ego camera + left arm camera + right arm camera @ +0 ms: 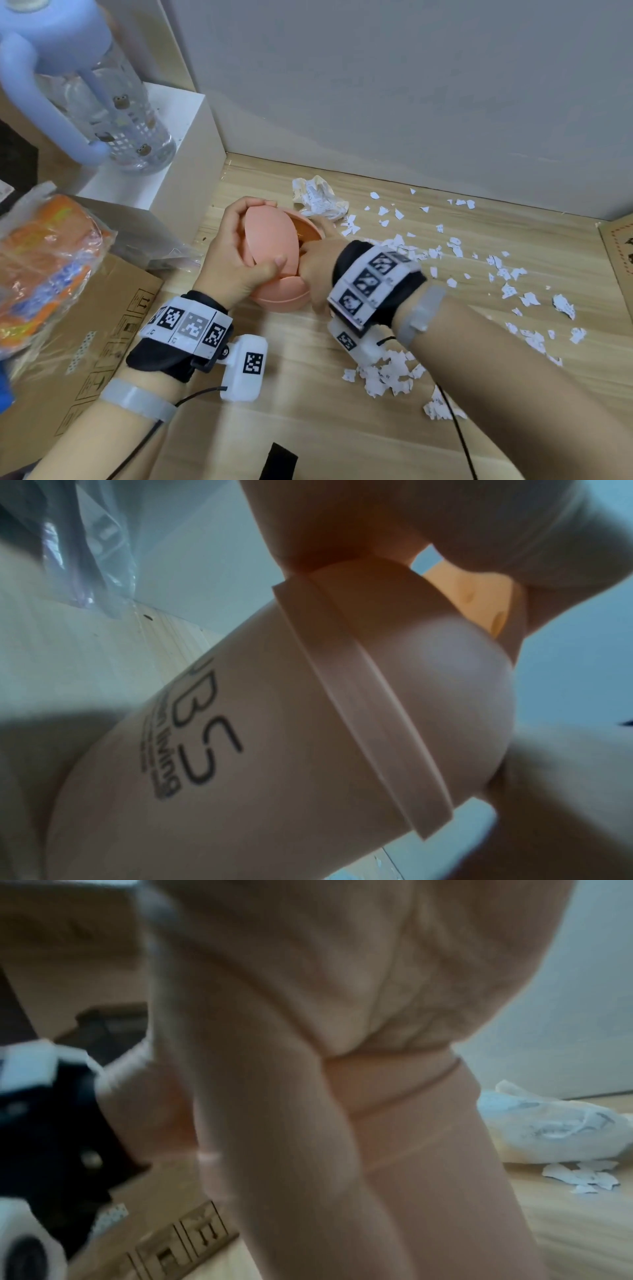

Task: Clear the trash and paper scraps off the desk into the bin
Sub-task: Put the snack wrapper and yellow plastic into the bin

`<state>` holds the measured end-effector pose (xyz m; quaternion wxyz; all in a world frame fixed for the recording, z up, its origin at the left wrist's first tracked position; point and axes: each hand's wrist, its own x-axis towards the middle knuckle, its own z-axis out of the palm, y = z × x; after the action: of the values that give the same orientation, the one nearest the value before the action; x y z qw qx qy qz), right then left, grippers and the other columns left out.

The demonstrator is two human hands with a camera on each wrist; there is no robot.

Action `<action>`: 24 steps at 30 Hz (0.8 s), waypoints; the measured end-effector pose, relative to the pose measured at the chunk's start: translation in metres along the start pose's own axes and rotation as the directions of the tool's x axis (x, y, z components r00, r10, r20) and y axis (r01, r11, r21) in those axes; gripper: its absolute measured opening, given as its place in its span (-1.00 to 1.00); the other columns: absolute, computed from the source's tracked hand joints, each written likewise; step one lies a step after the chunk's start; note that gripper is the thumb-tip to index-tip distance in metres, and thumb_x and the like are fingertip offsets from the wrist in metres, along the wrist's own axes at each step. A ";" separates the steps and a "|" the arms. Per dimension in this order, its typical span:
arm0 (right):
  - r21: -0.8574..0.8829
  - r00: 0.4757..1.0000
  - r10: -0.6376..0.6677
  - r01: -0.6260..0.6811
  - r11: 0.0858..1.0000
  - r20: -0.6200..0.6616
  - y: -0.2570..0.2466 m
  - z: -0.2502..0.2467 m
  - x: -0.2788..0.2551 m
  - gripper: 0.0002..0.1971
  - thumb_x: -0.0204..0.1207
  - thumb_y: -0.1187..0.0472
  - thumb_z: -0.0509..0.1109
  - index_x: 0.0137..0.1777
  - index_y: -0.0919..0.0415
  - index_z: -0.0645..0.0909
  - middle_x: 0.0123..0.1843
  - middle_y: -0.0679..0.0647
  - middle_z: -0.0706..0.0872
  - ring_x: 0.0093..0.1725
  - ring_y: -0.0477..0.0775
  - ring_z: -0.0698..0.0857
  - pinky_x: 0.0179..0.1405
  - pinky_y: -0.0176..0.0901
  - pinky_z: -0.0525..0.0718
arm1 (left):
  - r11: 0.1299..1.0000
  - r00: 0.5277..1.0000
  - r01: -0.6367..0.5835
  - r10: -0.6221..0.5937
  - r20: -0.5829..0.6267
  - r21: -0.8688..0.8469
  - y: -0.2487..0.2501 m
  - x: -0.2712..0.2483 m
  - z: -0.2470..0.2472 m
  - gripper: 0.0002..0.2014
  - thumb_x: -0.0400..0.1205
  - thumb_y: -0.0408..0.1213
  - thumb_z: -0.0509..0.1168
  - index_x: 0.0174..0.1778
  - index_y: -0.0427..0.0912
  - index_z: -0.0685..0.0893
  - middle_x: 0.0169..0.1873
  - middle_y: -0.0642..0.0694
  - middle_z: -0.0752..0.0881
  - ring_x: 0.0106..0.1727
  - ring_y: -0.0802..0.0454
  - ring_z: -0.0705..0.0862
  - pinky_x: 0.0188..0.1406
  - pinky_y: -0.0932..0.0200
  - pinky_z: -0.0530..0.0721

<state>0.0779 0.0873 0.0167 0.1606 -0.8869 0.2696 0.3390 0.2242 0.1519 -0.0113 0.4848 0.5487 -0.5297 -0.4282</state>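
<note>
A small pink bin (281, 298) with a swing lid (270, 236) stands on the wooden desk (308, 411). My left hand (239, 253) grips its top, fingers and thumb curled round the lid. The left wrist view shows the bin (274, 750) tilted and close up. My right hand (315, 267) is at the bin's opening with its fingertips hidden inside, so what it holds cannot be seen. A crumpled paper ball (317, 200) lies just behind the bin. Several white paper scraps (496, 270) are scattered to the right, and a pile of scraps (387, 373) lies under my right wrist.
A clear water bottle (102, 102) stands on a white box (185, 144) at the back left. An orange snack bag (44, 260) and a flat cardboard box (102, 335) fill the left side. A grey wall (411, 85) backs the desk. More cardboard (616, 246) lies far right.
</note>
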 end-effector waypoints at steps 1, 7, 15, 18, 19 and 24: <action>-0.007 0.998 0.013 -0.013 1.000 -0.061 -0.003 0.000 0.004 -0.69 0.37 -0.05 0.32 0.08 0.02 0.61 0.03 -0.03 0.69 0.27 0.04 0.52 0.54 0.30 -0.30 | 1.000 1.000 -0.002 0.002 -0.003 0.007 0.001 0.001 -0.001 -0.29 0.18 -0.04 0.45 0.27 0.13 0.38 0.27 0.24 0.57 0.25 0.39 0.57 0.25 0.29 0.58; 0.075 0.868 0.022 0.018 0.997 -0.496 0.006 0.014 0.016 -0.76 0.30 0.14 0.40 -0.03 0.09 0.71 0.18 0.04 0.59 0.37 0.07 0.38 0.48 0.29 -0.25 | 0.999 0.998 -0.021 0.024 -0.063 0.049 -0.001 0.015 -0.016 -0.28 0.16 -0.04 0.46 0.27 0.07 0.40 0.24 0.24 0.57 0.22 0.43 0.56 0.29 0.34 0.52; 0.676 0.604 0.481 0.135 0.724 -0.636 0.056 0.047 0.024 -0.54 0.11 0.23 0.51 0.05 -0.06 0.59 0.53 -0.01 0.27 0.46 0.05 0.28 0.41 0.09 0.13 | 1.000 0.994 0.021 -0.021 -0.108 -0.005 -0.012 0.023 -0.022 -0.30 0.15 -0.04 0.48 0.23 0.21 0.41 0.31 0.10 0.58 0.27 0.34 0.56 0.18 0.46 0.52; 0.687 0.742 0.499 -0.072 0.723 -0.448 0.071 0.046 0.042 -0.83 0.21 0.21 0.51 -0.27 -0.07 0.63 0.67 -0.06 -0.01 0.61 0.05 0.01 0.51 0.13 -0.08 | 1.000 0.994 0.012 -0.012 -0.109 0.004 -0.014 0.022 -0.022 -0.29 0.17 -0.01 0.47 0.25 0.25 0.40 0.33 0.09 0.56 0.27 0.34 0.55 0.13 0.48 0.53; 0.651 0.785 0.471 -0.115 0.750 -0.403 0.074 0.046 0.047 -0.87 0.25 0.17 0.50 -0.31 -0.09 0.64 0.68 -0.10 -0.10 0.62 0.02 -0.06 0.51 0.12 -0.12 | 1.000 0.994 0.015 -0.014 -0.106 0.011 -0.015 0.022 -0.022 -0.29 0.17 0.01 0.47 0.26 0.27 0.39 0.33 0.10 0.55 0.27 0.33 0.55 0.12 0.48 0.54; 0.503 0.870 0.401 -0.220 0.836 -0.287 0.077 0.045 0.061 -0.58 0.30 0.03 0.48 0.20 -0.11 0.59 0.67 -0.13 -0.18 0.63 0.05 -0.14 0.54 0.25 -0.15 | 0.998 0.997 0.038 -0.034 -0.074 0.054 -0.012 0.020 -0.022 -0.20 0.16 0.19 0.51 0.32 0.28 0.34 0.36 0.21 0.52 0.30 0.36 0.53 0.12 0.48 0.54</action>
<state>0.0476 0.0235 -0.0656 0.2496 -0.8158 0.5101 0.1098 0.2494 0.1330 -0.0186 0.4806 0.5867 -0.5131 -0.4018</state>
